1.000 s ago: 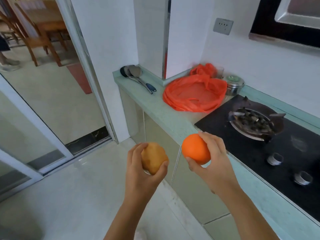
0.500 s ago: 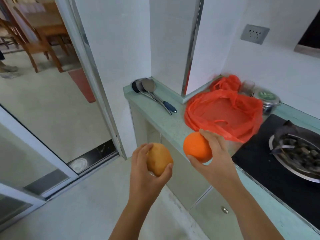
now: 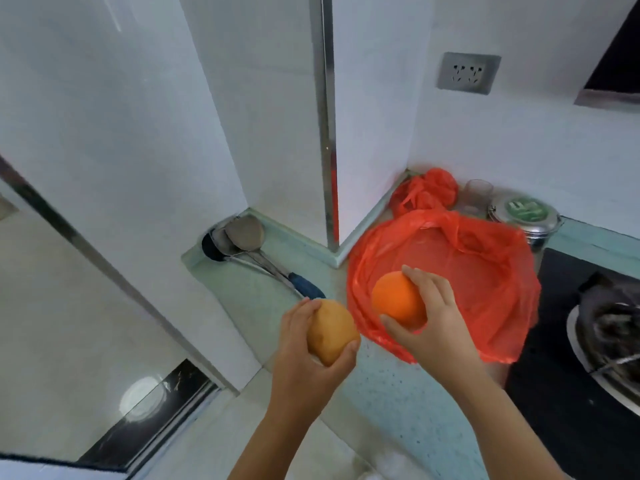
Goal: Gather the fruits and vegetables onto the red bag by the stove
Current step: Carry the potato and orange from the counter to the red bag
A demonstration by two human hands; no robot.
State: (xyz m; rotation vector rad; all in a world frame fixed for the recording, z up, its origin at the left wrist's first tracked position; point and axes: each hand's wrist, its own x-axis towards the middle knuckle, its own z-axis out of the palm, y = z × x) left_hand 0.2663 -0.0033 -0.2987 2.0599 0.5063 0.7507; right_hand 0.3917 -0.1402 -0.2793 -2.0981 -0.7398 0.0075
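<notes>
Round orange [image 3: 398, 299] over spread red bag [image 3: 485, 271], tan potato [image 3: 330, 330] beside.

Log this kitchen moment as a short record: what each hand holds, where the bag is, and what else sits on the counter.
Left hand: grips a potato, short of the bag
Right hand: grips an orange, seen against the bag's near left part
Red bag: spread open on the counter beside the stove; no produce lying on it
Other items: ladles, steel tin, glass
Task state: neither item released yet
</notes>
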